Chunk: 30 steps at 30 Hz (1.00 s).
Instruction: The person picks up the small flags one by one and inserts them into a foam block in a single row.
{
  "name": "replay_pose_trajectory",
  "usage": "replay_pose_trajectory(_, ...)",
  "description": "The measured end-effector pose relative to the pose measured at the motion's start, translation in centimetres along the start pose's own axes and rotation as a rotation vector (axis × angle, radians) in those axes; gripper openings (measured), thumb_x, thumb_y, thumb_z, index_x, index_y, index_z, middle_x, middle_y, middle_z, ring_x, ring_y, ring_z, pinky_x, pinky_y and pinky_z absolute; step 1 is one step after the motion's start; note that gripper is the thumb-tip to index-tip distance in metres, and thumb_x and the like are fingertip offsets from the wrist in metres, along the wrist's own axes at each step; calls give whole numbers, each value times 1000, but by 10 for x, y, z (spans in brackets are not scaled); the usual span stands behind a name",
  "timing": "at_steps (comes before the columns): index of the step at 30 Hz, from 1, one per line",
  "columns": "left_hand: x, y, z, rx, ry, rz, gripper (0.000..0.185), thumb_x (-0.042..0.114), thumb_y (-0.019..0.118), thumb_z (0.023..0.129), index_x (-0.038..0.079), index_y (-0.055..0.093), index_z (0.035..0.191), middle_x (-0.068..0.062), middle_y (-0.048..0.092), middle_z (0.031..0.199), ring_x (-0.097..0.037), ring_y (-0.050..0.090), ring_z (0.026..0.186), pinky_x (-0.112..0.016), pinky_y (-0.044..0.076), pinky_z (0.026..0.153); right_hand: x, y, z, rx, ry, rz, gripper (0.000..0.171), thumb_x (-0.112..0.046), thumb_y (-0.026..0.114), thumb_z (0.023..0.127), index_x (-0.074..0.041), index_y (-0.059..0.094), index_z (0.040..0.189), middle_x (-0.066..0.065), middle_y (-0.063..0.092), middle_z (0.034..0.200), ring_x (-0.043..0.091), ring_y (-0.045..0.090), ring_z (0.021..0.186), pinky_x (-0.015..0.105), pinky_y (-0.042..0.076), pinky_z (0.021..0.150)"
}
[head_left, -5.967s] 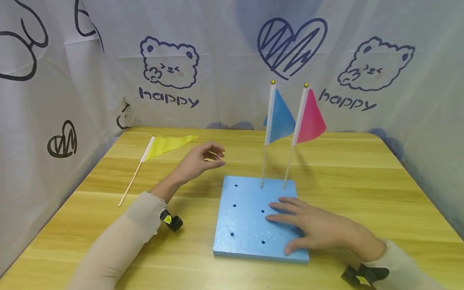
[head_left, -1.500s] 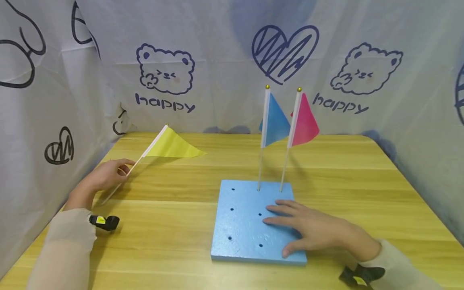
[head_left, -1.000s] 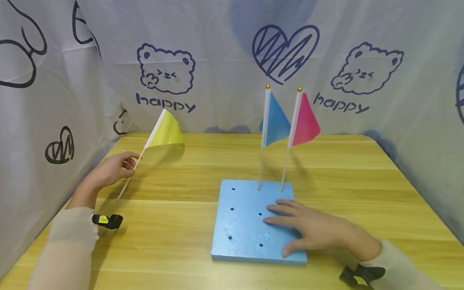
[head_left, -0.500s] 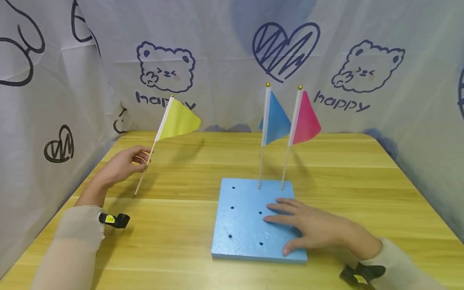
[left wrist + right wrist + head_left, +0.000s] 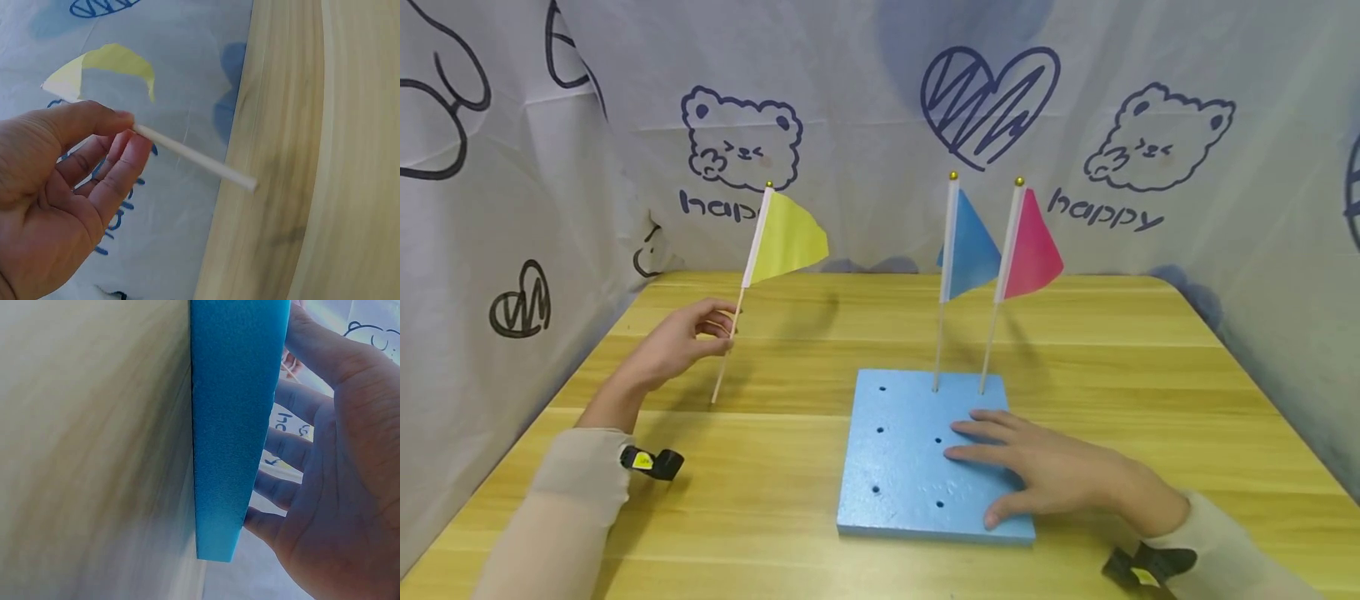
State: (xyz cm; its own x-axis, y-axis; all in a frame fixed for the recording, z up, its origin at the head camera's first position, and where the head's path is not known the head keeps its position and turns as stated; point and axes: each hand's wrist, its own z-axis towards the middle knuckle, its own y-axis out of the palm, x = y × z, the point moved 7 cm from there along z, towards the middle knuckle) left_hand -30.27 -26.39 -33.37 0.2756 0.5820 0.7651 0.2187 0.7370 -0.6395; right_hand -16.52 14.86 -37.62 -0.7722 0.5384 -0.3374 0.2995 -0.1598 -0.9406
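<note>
Left hand (image 5: 673, 346) pinches small yellow paper flag's (image 5: 786, 237) stick, carrying it upright; right hand (image 5: 1052, 475) lies flat, steadying square blue foam block (image 5: 902, 467) on wooden worktop (image 5: 1150, 375).

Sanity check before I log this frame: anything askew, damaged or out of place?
Nothing stands out. Blue flag and pink flag stand upright in the foam board; the yellow flag, slightly tilted, is pinched in the left hand.

yellow flag (image 5: 786, 237) | thin pale stick, nearly upright, tilted slightly, lifted off counter | blue foam board (image 5: 910, 433) | flat, holed, pressed down
</note>
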Motion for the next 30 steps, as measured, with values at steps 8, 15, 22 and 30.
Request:
replay_pose_trajectory(8,15,17,7,17,20,-111,47,4,64,94,-2,44,136,-23,55,113,-28,57,106,-26,55,82,0,1,1,15,-13,-18,77,-66,60,84,-30,43,149,3,34,156,36,24,143,60,29,109)
replay_pose_trajectory(15,28,32,20,27,37,-248,50,3,64,94,-1,41,139,-25,52,117,-23,59,103,-31,55,84,0,2,1,7,-1,5,76,-66,61,83,-30,43,149,2,34,156,35,24,143,60,29,109)
replay_pose_trajectory(22,43,48,37,28,54,-351,53,1,63,94,-1,39,142,-28,50,120,-25,58,103,-35,55,87,2,3,1,9,3,-18,77,-68,59,83,-31,42,149,2,33,156,35,24,144,59,29,109)
replay_pose_trajectory(30,58,66,47,40,87,-404,52,-3,63,93,-1,42,140,-27,52,118,-26,59,101,-34,56,85,3,2,1,-1,5,-8,77,-68,59,83,-32,42,149,2,33,156,36,24,144,60,29,109)
